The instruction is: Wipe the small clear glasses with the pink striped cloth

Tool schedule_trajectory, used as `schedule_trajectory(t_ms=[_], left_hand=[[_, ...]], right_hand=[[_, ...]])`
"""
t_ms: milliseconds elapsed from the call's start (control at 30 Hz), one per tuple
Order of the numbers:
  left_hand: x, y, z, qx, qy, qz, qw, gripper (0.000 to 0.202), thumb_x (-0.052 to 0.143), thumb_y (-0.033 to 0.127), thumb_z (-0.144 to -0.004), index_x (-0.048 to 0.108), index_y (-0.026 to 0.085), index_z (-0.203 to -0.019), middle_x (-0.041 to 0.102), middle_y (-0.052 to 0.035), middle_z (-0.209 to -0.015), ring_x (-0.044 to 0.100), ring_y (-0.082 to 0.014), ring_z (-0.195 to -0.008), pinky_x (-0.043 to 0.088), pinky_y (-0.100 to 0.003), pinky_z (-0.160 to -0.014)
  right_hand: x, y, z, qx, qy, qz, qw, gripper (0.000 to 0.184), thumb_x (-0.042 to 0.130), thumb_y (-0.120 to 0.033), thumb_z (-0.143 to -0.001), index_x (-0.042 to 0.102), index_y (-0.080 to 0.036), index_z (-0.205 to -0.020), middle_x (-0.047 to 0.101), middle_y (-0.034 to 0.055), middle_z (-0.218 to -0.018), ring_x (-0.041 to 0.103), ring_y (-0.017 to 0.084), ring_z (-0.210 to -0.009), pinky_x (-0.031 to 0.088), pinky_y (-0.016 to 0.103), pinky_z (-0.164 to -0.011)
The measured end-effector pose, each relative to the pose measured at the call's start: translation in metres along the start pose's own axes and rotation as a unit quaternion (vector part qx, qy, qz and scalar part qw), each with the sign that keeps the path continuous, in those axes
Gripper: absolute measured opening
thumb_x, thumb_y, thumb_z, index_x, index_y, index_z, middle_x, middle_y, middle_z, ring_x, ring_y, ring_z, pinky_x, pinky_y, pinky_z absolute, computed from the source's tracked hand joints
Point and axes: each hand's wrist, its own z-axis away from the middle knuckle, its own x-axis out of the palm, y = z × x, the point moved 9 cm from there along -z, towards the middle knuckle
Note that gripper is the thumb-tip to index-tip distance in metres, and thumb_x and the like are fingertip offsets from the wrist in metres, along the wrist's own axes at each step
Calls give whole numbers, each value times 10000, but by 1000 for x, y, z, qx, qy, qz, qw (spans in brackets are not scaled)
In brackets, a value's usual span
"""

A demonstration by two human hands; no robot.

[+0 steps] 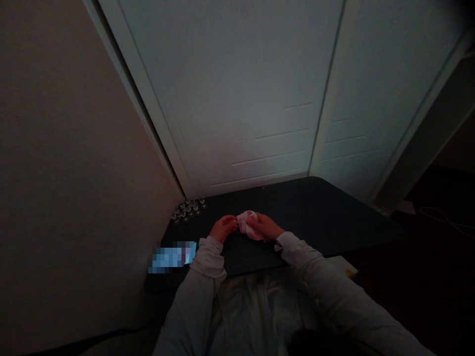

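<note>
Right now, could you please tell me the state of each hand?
Left hand: partly curled beside the pink-and-white bundle; whether it holds anything cannot be told.
Right hand: closed, holding the pink-and-white bundle.

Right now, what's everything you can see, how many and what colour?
Wall: one, brownish, left
Door-like panels: two, whitish, behind table
Table: one, black, centre
Small shiny pieces: over ten, silvery, table's far left corner
Blurred thing: one, bright blue, table's near left
Bundle: one, pink and white, in right hand
Flat thing: one, pale, below table's near right edge
Cord: at least one, pale, far right
Sleeves: two, pale, on arms
Left hand: one, bare, beside bundle
Right hand: one, bare, gripping bundle
</note>
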Motion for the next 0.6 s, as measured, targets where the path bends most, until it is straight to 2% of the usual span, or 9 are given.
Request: schedule_trajectory(t_ms=[100, 233, 600], left_hand=[[1, 0, -1, 11, -10, -17, 1000, 356, 708, 262, -487, 536, 121, -764, 573, -17, -699, 514, -82, -585, 398, -233, -579], [2, 0, -2, 16, -21, -39, 999, 356, 702, 295, -492, 526, 121, -748, 565, -5, -660, 494, -71, -528, 390, -231, -548], [6, -2, -4, 26, -64, -86, 994, 323, 656, 320, -556, 522, 122, -773, 556, 3, -613, 480, -69, -482, 370, -225, -508]], right_hand=[[-3, -2, 0, -12, 14, 38, 999, 410, 431, -455, -732, 525, -120, -950, 567, 53, -831, 498, 119, -698, 395, 235, -629], [-3, -8, 2, -30, 7, 32, 999, 379, 431, -441, -734, 513, -124, -925, 548, 35, -795, 481, 107, -684, 381, 213, -603], [-4, -11, 4, -19, 15, 75, 997, 371, 427, -480, -718, 517, -138, -828, 515, 0, -691, 438, 90, -606, 342, 197, -544]])
